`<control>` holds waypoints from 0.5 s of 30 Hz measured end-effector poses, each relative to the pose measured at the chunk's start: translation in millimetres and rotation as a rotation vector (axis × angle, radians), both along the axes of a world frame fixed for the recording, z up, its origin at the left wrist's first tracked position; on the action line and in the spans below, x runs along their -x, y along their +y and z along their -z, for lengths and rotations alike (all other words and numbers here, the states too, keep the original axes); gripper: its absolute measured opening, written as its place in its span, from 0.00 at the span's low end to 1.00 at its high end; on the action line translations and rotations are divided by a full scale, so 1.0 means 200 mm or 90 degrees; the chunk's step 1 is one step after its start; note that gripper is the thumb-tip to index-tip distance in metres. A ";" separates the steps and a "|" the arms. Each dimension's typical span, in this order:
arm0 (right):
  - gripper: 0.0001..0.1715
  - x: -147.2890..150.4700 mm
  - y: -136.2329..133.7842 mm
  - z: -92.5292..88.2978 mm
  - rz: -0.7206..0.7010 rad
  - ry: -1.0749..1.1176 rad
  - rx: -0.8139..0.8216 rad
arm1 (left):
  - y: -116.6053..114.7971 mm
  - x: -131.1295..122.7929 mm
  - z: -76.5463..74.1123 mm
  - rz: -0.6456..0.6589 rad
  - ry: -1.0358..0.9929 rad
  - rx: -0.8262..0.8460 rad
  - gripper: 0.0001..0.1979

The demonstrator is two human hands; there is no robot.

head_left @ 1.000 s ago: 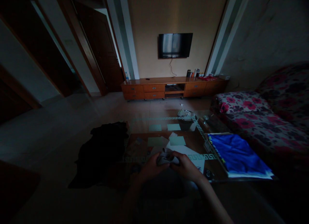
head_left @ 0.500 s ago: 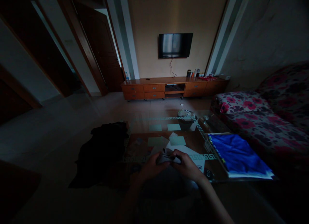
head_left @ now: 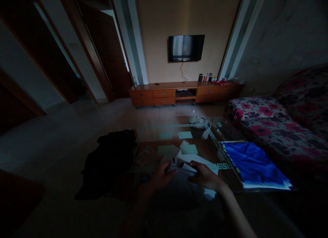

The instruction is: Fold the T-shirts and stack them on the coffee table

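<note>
Around hands [head_left: 207, 177] holding grey cloth [head_left: 180, 186], black fabric [head_left: 109, 166] left, blue fabric [head_left: 255, 162] right

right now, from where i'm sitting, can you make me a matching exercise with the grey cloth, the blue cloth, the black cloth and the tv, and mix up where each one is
Things
1. grey cloth
2. blue cloth
3. black cloth
4. tv

Places
a. at the right end of the table, near the sofa
b. on the wall, above the cabinet
c. held by the left hand and right hand
d. at the left end of the table

Pairs
1-c, 2-a, 3-d, 4-b
</note>
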State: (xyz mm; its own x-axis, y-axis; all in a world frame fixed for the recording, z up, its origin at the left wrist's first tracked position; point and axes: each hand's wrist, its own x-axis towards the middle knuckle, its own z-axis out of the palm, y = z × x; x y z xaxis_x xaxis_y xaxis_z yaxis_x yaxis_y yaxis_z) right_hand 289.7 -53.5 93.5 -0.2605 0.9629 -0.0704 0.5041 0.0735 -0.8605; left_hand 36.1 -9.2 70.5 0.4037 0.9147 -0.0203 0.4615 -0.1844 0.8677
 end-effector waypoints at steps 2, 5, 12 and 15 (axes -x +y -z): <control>0.29 -0.04 -0.01 0.01 0.015 -0.004 0.058 | 0.00 0.02 -0.01 0.015 -0.004 0.011 0.30; 0.46 -0.07 -0.03 0.01 0.018 -0.004 0.116 | -0.01 0.05 -0.04 0.082 -0.028 0.051 0.31; 0.40 -0.03 -0.04 -0.03 -0.065 -0.016 0.075 | -0.03 0.14 -0.09 0.171 -0.064 0.149 0.36; 0.33 0.00 -0.04 -0.06 -0.120 0.023 0.112 | -0.02 0.15 -0.10 0.131 -0.071 0.150 0.38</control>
